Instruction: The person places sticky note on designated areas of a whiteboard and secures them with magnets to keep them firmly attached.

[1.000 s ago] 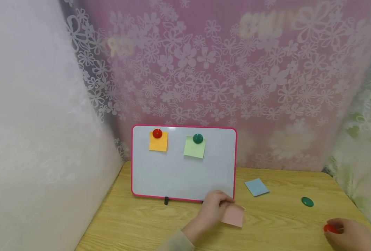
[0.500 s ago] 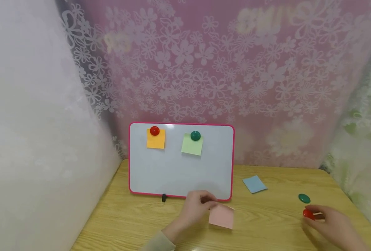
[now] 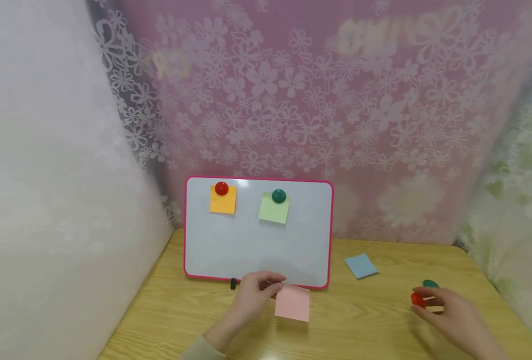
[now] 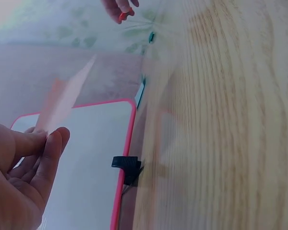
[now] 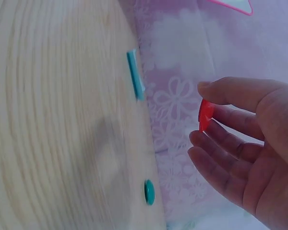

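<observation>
My left hand (image 3: 253,296) pinches a pink sticky note (image 3: 292,303) by its left edge, held up in front of the whiteboard's lower edge. In the left wrist view the note (image 4: 67,98) rises from between thumb and fingertips. On the right, my right hand (image 3: 456,316) grips a round red magnet (image 3: 417,300) between thumb and fingers, above the table; the right wrist view shows the magnet (image 5: 206,115) at the fingertips. The pink-framed whiteboard (image 3: 248,250) stands upright, bearing an orange note (image 3: 223,202) under a red magnet (image 3: 221,188) and a light green note (image 3: 274,210) under a green magnet (image 3: 279,196).
A blue sticky note pad (image 3: 361,266) lies on the wooden table (image 3: 356,330) right of the board. Behind my right hand lies a green magnet (image 3: 430,283), partly covered by it. A black clip foot (image 3: 233,283) supports the board. Flowered curtains (image 3: 293,100) surround the table.
The left hand has carried the pink note leftward along the board's lower edge. My right hand has moved left and slightly up with the red magnet, now overlapping the loose green magnet.
</observation>
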A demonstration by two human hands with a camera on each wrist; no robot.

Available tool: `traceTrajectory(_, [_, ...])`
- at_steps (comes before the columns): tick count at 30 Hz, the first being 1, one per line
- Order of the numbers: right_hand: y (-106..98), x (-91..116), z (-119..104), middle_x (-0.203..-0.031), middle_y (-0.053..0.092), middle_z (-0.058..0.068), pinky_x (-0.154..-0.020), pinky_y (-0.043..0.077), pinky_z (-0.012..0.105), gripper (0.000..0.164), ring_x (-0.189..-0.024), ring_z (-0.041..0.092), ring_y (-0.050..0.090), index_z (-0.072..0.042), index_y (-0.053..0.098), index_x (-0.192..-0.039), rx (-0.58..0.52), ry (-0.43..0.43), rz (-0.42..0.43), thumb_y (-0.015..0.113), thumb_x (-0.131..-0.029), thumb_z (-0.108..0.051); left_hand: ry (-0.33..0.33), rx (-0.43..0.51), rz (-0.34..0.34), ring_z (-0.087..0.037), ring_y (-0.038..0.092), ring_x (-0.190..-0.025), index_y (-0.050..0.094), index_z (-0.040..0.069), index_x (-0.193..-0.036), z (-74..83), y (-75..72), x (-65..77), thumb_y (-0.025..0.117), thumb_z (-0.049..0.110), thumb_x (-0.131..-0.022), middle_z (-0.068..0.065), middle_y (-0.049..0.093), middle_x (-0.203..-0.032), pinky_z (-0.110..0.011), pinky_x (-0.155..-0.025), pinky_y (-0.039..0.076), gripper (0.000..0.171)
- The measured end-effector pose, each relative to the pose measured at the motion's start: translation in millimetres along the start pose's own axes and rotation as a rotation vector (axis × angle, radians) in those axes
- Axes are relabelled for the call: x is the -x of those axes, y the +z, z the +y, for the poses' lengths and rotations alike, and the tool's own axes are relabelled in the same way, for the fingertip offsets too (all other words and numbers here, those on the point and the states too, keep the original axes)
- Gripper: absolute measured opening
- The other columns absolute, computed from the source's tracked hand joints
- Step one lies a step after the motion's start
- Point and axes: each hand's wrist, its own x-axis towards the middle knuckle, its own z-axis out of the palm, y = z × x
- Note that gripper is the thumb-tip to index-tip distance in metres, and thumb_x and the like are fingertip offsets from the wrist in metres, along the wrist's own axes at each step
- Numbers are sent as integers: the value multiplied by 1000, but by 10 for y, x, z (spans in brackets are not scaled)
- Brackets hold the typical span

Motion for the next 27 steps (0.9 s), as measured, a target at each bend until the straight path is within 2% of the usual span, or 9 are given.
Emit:
traceTrajectory(3, [35,3,-64,-123,73,19,-71,62,28,57,-102,33,74,4,69,-135,-29,-17,17,82,-97,-36,-10,23,5,-18,75,-86,79,2,-118,10,-64,39,74,9,-102,-2,78,-105,-45,-81,64,18])
traceTrajectory(7, [91,0,-152,-120,74,12,-73,63,29,55,-100,29,74,2,69,-135,-61,-36,34,84,-95,-34,-14,44,4,-19,76,-87,81,6,-109,6,-147,105,77,10,-100,-5,79,-102,-39,-80,64,11])
traceTrajectory(11, [140,3,-255,-116,74,6,-71,62,27,52,-97,24,73,-4,73,-132,-79,-58,75,86,-93,-35,-17,79,3,-19,75,-87,81,7,-106,4,-226,165,77,9,-99,-8,78,-101,-42,-81,64,8])
traceTrajectory(14, [174,10,-331,-118,73,6,-71,61,25,49,-97,20,72,-8,75,-129,-95,-72,99,88,-91,-35,-33,102,3,-20,75,-87,80,5,-107,-15,-280,190,77,8,-100,-11,78,-102,-40,-80,64,9])
traceTrajectory(18, [210,-4,-407,-119,73,5,-72,60,21,46,-98,16,71,-10,75,-128,-110,-113,123,88,-91,-34,-54,86,23,-19,74,-87,79,1,-112,-62,-333,202,77,9,-100,-12,78,-102,-33,-78,63,15])
traceTrajectory(22, [250,-21,-470,-121,72,8,-73,60,21,43,-98,15,71,-9,75,-128,-143,-158,149,89,-91,-25,-71,88,45,-19,74,-86,77,-3,-114,-101,-384,195,78,9,-99,-11,78,-100,-35,-79,64,20])
traceTrajectory(27, [298,-37,-544,-120,71,6,-73,61,22,39,-97,16,71,-12,77,-123,-159,-205,175,91,-88,-19,-81,100,69,-18,74,-85,79,1,-107,-123,-442,189,79,13,-99,-11,77,-99,-38,-81,64,15])
